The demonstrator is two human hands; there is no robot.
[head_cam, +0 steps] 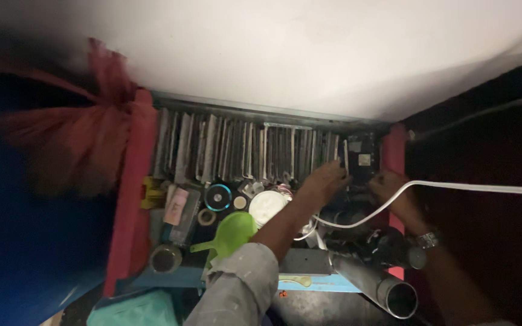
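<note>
Where shadow thickens, both hands [357, 181] blur against upright panels [243, 148].

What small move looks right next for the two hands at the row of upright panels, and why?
Probably tip one panel forward: the left hand rests on the right end of the upright panels, while the right hand sits beside a dark board. Grip is blurred.

Both arms reach forward, left hand [324, 181] and right hand [388, 184] close together, fingers bent.
</note>
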